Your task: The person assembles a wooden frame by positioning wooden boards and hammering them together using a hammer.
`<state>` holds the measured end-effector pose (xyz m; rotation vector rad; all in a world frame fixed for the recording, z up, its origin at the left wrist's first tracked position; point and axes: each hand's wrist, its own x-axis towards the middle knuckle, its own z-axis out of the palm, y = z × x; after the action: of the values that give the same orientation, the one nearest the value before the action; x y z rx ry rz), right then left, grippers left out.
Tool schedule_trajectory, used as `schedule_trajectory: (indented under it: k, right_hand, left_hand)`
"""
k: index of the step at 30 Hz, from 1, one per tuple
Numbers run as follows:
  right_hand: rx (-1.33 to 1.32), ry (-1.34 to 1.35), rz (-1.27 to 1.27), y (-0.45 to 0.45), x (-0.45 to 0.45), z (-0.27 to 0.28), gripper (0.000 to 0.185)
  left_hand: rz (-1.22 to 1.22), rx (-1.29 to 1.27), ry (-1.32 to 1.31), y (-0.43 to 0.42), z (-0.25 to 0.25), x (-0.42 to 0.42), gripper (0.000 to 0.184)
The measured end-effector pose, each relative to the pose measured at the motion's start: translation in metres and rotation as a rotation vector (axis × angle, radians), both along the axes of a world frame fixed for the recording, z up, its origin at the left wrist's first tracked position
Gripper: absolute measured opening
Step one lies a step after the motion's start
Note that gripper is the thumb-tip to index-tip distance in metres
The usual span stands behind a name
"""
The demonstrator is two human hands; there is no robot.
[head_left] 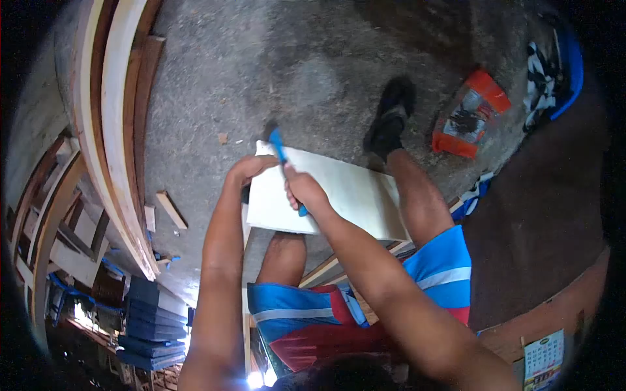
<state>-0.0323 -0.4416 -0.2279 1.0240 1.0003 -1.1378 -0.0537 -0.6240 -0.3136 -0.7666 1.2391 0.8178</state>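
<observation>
Board, lying over the left leg, is best steadied by the left hand at its far left corner, grip unclear, while the right hand, fingers clamped on the blue-handled tool, should work clear of it.

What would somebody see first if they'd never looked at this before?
Probably the big white board near the middle, with the right hand gripping a blue tool over its left part. Next, maybe the bright orange thing on the floor, toward the upper right.
</observation>
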Motion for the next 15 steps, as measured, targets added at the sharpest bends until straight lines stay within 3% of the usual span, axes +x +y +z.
schedule_trajectory:
  k: [1,2,4,6,10,11,13,15]
  right_hand:
    - [-0.009,-0.052,-0.037,0.005,-0.003,0.002,0.054]
    - [0.057,0.015,-0.06,0.01,-0.005,0.006,0.054]
    - [0.128,0.07,-0.079,0.024,0.005,0.024,0.054]
    - [0.2,0.127,-0.192,0.05,0.014,0.036,0.054]
    - [0.292,0.127,0.077,0.091,0.015,0.048,0.053]
    - [0.326,0.088,0.178,0.098,0.012,0.049,0.052]
    - [0.364,0.171,0.317,0.109,0.036,0.028,0.052]
    - [0.362,0.216,0.455,0.119,0.037,0.022,0.053]
  left_hand:
    - [-0.175,-0.066,0.047,0.003,-0.005,-0.012,0.038]
    - [-0.176,-0.058,0.068,0.01,-0.014,-0.025,0.038]
    - [-0.595,-0.529,0.883,0.029,-0.013,-0.052,0.037]
    - [-0.364,-0.267,0.923,0.083,-0.02,-0.1,0.032]
    - [-0.433,-0.039,1.107,0.213,-0.06,-0.131,0.022]
    - [-0.415,-0.053,1.122,0.225,-0.068,-0.133,0.022]
    - [-0.746,0.072,1.155,0.244,-0.082,-0.131,0.021]
    - [-0.661,0.032,1.222,0.247,-0.094,-0.118,0.021]
